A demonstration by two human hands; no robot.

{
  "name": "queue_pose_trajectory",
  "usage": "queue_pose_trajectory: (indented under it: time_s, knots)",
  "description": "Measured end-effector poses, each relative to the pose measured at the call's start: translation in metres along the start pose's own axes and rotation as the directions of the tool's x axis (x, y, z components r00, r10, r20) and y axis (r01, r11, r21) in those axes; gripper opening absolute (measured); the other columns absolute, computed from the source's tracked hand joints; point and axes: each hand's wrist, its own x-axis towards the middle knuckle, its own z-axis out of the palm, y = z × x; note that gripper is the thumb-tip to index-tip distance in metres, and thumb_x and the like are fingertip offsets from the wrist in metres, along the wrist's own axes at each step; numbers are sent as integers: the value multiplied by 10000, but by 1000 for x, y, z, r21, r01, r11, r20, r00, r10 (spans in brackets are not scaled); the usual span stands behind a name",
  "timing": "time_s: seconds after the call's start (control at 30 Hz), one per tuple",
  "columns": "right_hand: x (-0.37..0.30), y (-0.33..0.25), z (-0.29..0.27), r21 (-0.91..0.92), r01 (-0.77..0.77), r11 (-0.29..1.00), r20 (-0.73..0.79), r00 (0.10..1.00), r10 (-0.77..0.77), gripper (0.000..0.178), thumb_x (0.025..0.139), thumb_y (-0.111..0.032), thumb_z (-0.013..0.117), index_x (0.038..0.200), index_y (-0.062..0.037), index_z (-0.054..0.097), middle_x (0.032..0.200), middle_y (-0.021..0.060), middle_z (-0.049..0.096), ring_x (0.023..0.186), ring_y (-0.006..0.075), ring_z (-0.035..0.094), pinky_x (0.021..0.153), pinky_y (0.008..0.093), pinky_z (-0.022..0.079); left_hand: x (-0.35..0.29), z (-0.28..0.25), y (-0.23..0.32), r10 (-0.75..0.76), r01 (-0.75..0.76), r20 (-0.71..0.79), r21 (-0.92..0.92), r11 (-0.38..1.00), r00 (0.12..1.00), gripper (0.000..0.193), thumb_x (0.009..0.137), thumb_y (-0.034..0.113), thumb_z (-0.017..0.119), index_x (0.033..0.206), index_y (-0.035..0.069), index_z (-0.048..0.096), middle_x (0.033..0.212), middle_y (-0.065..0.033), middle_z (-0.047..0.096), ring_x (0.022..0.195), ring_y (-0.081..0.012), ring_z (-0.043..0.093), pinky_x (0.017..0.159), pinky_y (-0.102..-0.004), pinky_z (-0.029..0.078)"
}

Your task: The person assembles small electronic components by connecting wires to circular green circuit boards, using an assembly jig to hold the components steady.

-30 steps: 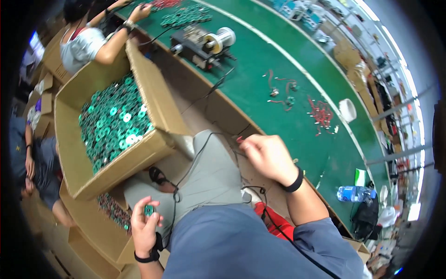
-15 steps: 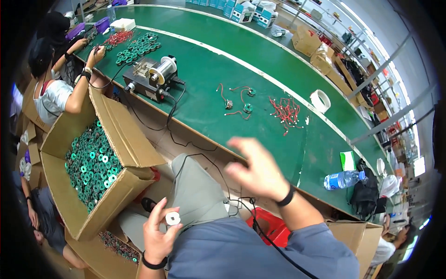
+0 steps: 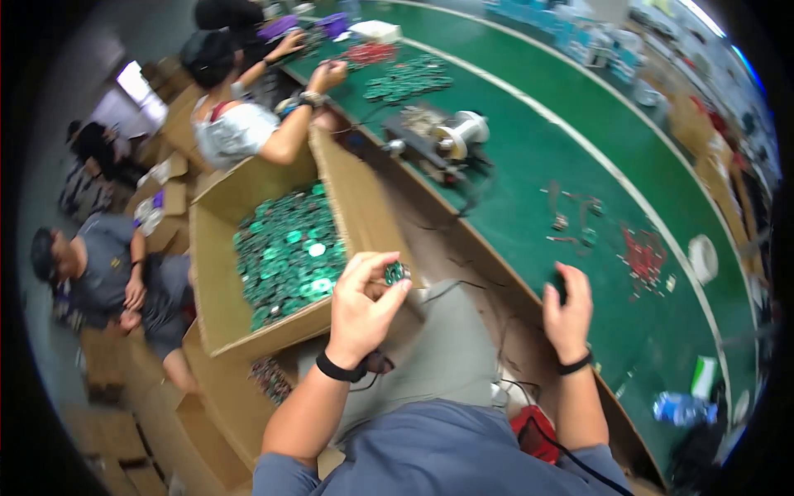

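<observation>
Between the thumb and fingers of my left hand (image 3: 361,307) is a small round green part (image 3: 394,274) with a metallic edge. The hand is above the near side of a cardboard box (image 3: 217,335), which holds a heap of green ring-shaped parts (image 3: 285,258). My right hand (image 3: 569,312) is by the table edge, fingers and thumb apart, with nothing seen in it. On the green table (image 3: 529,194) beyond it lie a pile of red wires (image 3: 643,258) and a few wired round parts (image 3: 561,221).
A machine with a wire spool (image 3: 461,134) stands farther up the table. White tape (image 3: 703,259) and a water bottle (image 3: 684,409) are at the right. A seated co-worker (image 3: 236,124) works at the table; another person (image 3: 107,273) sits left. A second box (image 3: 219,413) is below.
The view has swung left, toward the box. The part in my left hand showed a white ring face and now looks green. My right hand has come down from its blurred, raised position.
</observation>
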Motion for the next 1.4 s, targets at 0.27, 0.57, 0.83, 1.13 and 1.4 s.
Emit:
queue_pose_trajectory:
  time_s: [0.27, 0.57, 0.83, 1.13, 1.4]
  knots:
    - [4, 4, 13, 40, 11, 999, 21, 1000, -12, 416, 861, 31, 638, 1277, 22, 614, 1297, 211, 597, 1219, 389, 582, 1063, 442, 463, 41, -183, -45, -176, 214, -335, 79, 974, 926, 368, 921, 29, 745, 1279, -3, 663, 1050, -43, 674, 887, -109, 683, 790, -262, 563]
    - [-4, 16, 12, 35, -34, 999, 16, 999, 34, 132, 876, 34, 630, 881, -6, 504, 1225, 215, 584, 1115, 385, 602, 1012, 451, 472, 161, -266, -143, -252, 495, -506, 431, 754, 825, 382, 848, 185, 847, 1154, -9, 726, 983, -74, 750, 870, -151, 701, 782, -303, 582]
    - [-4, 10, 13, -83, -78, 994, 41, 996, 81, 51, 901, 21, 576, 945, 20, 552, 1233, 225, 582, 1167, 385, 576, 1046, 460, 436, 201, -254, -261, -213, 512, -466, 782, 355, 859, 437, 763, 274, 900, 1115, 51, 766, 1100, -181, 763, 1048, -335, 728, 952, -434, 564]
    - [1, 4, 19, -144, -106, 984, 60, 991, 116, 134, 890, 28, 564, 1022, 39, 583, 1229, 222, 587, 1172, 390, 581, 1056, 467, 438, 236, -263, -293, -348, 665, -580, 714, 218, 737, 535, 728, 395, 934, 1125, 71, 779, 1115, -196, 759, 1084, -334, 717, 977, -426, 548]
    - [1, 4, 18, -105, -117, 988, 57, 991, 124, 122, 891, 35, 564, 1010, 36, 589, 1221, 214, 587, 1165, 373, 587, 1050, 456, 449, 229, -261, -293, -342, 665, -580, 708, 236, 739, 502, 707, 304, 957, 1084, 32, 768, 1116, -199, 757, 1071, -332, 722, 963, -421, 551]
